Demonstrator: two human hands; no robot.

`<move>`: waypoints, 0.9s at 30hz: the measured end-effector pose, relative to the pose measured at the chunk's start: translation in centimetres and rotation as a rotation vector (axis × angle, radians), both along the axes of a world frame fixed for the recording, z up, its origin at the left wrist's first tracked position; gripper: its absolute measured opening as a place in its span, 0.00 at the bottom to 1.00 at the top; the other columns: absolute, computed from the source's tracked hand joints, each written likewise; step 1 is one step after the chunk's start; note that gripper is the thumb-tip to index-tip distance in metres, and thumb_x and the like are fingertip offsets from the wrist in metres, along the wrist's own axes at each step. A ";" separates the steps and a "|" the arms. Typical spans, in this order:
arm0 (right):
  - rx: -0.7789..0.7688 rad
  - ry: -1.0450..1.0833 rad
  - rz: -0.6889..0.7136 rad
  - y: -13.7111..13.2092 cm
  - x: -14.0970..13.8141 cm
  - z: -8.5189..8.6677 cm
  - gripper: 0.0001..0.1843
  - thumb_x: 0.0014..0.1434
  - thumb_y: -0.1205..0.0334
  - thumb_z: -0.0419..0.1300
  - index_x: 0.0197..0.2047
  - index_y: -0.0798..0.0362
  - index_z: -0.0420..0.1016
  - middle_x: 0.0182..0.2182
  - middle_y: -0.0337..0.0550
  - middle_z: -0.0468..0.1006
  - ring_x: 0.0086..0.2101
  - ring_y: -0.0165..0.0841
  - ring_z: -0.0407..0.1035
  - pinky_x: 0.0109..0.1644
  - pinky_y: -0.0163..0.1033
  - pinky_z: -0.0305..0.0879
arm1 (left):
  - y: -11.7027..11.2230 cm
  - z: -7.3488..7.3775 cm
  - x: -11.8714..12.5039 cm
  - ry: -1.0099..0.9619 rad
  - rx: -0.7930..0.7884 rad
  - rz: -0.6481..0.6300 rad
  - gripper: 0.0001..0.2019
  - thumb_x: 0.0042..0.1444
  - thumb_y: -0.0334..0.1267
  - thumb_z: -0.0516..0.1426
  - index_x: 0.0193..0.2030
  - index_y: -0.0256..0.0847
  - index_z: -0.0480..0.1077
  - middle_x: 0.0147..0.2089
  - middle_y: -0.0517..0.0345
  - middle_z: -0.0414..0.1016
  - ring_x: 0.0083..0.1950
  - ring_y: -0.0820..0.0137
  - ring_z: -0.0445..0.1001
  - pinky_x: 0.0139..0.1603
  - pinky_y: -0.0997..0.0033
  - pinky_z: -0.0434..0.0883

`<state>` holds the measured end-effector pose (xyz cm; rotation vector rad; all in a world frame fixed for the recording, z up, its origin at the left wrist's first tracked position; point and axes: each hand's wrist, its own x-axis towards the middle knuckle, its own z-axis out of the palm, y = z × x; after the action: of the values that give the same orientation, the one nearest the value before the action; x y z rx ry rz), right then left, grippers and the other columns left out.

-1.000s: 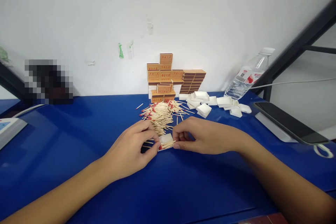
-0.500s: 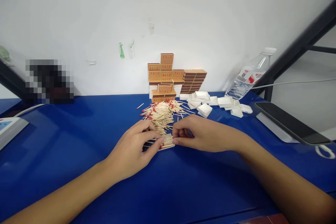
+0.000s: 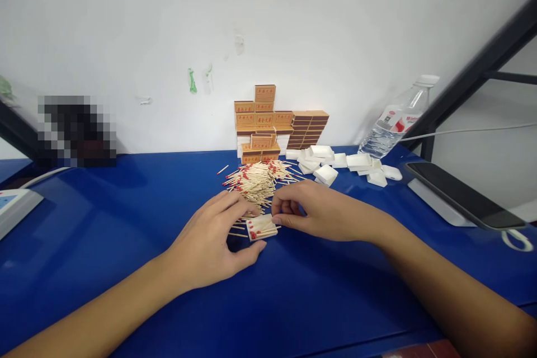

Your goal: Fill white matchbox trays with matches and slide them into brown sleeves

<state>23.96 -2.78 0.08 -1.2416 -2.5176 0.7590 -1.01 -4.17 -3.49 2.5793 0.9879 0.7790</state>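
Observation:
A small white matchbox tray lies on the blue table, with several red-tipped matches inside, their heads toward the left. My left hand is open around the tray's left end: fingertips at the far side, thumb apart from the near edge. At the right end, my right hand has thumb and forefinger pinched together by the tray's rim. What sits between those fingertips is too small to make out. Just behind the tray is a loose heap of matches, partly covered by my left fingers.
Yellow-brown matchboxes are stacked against the wall. White empty trays lie scattered right of the heap. Farther right are a leaning water bottle and a phone on a white stand. A white device sits at far left.
My left thumb and fingers have spread apart, letting go at the tray's left end and uncovering the match heads. My right hand has shifted slightly left and stays pinched by the tray.

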 end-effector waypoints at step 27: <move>0.007 0.053 0.121 -1.2 -1.7 -0.1 0.03 0.62 0.64 0.66 0.36 0.53 0.78 0.28 0.35 0.72 0.28 0.27 0.63 0.33 0.35 0.57 | 0.1 0.0 0.0 0.069 -0.004 -0.005 0.09 0.59 0.37 0.63 0.46 0.44 0.76 0.45 0.55 0.76 0.48 0.60 0.72 0.53 0.54 0.71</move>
<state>22.30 -4.03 -0.07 -1.0599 -2.5690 0.7976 -1.01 -4.09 -3.49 2.6200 1.0019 0.6901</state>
